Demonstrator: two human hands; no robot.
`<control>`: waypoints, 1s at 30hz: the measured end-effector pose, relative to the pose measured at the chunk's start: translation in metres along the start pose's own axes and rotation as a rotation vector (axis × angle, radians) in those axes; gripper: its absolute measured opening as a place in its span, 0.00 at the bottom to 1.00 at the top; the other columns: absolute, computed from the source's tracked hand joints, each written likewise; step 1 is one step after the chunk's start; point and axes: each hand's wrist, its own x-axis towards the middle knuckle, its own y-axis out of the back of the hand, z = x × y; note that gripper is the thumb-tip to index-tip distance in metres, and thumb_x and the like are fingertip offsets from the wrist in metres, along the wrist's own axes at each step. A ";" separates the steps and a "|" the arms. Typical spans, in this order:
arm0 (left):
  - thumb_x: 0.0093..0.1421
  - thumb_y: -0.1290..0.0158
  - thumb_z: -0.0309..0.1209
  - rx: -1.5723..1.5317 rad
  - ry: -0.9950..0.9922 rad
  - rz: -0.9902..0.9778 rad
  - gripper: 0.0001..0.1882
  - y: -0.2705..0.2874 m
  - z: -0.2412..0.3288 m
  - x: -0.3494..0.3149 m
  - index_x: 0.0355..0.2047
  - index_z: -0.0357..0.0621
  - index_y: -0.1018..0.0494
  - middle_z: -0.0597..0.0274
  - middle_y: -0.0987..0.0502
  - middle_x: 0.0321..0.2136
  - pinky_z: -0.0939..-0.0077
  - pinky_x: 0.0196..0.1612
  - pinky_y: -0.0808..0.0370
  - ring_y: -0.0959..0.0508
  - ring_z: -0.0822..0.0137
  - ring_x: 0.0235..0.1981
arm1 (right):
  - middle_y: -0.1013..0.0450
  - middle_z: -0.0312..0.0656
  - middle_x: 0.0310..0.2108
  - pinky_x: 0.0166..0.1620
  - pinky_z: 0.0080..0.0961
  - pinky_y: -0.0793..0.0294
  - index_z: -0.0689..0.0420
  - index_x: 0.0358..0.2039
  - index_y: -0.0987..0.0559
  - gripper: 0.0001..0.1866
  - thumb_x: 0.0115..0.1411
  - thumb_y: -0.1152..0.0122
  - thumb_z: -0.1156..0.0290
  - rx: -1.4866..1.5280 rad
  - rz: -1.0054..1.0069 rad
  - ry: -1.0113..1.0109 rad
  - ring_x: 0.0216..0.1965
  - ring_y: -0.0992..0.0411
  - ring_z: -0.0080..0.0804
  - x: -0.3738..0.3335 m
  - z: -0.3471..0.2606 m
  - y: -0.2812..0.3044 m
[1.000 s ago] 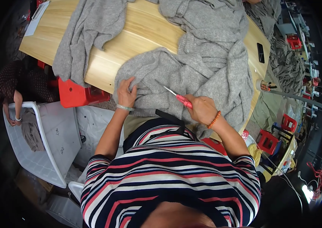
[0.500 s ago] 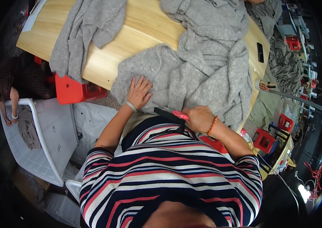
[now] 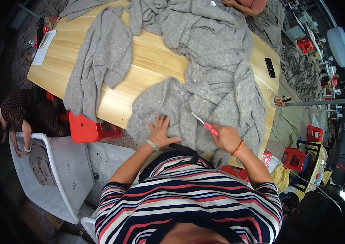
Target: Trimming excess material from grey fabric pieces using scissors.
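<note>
in the head view, we see the left hand [image 3: 159, 135] spread open upon the grey knit garment [image 3: 154, 99], probably to keep it flat, while the right hand [image 3: 227, 139] grips a pink-handled tool [image 3: 209, 127], its tip forward-left of these fingers, perhaps for better control.

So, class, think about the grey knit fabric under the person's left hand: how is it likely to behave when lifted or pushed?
The grey knit fabric would probably droop when lifted, since it lies in soft, loose folds. Pushed along the table, it would likely bunch rather than roll, given its existing creases. Its fuzzy-looking surface suggests it isn't very slippery.
</note>
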 end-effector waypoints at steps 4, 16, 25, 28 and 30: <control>0.40 0.33 0.59 0.041 0.009 0.069 0.62 -0.042 0.030 0.011 0.67 0.40 0.49 0.36 0.42 0.63 0.22 0.61 0.59 0.51 0.38 0.69 | 0.25 0.57 0.22 0.32 0.50 0.25 0.57 0.35 0.25 0.08 0.59 0.43 0.66 0.007 0.091 0.005 0.27 0.24 0.57 -0.010 0.009 -0.002; 0.56 0.43 0.29 -0.738 -0.062 0.174 0.24 0.139 0.016 0.057 0.52 0.31 0.28 0.54 0.20 0.43 0.74 0.46 0.24 0.21 0.67 0.41 | 0.25 0.56 0.23 0.32 0.49 0.27 0.56 0.41 0.25 0.11 0.60 0.42 0.66 0.140 0.262 -0.170 0.27 0.25 0.58 -0.020 0.024 0.024; 0.65 0.54 0.32 -0.689 -0.308 0.558 0.16 0.375 0.055 0.138 0.46 0.32 0.26 0.63 0.21 0.40 0.77 0.43 0.28 0.24 0.72 0.38 | 0.24 0.57 0.27 0.36 0.49 0.27 0.53 0.44 0.24 0.13 0.60 0.41 0.65 0.255 0.377 -0.239 0.32 0.25 0.60 0.041 -0.012 0.044; 0.66 0.54 0.35 -0.476 -0.453 0.635 0.16 0.443 0.044 0.203 0.41 0.35 0.23 0.63 0.20 0.37 0.76 0.43 0.29 0.23 0.71 0.39 | 0.24 0.58 0.28 0.36 0.49 0.27 0.55 0.43 0.24 0.12 0.60 0.41 0.65 0.262 0.376 -0.233 0.32 0.25 0.61 0.069 -0.027 0.051; 0.67 0.51 0.38 0.087 -0.503 0.674 0.18 0.508 0.013 0.256 0.49 0.38 0.27 0.59 0.22 0.45 0.73 0.46 0.28 0.23 0.64 0.45 | 0.24 0.58 0.27 0.36 0.49 0.27 0.55 0.43 0.24 0.12 0.60 0.41 0.66 0.254 0.375 -0.246 0.32 0.25 0.61 0.086 -0.038 0.054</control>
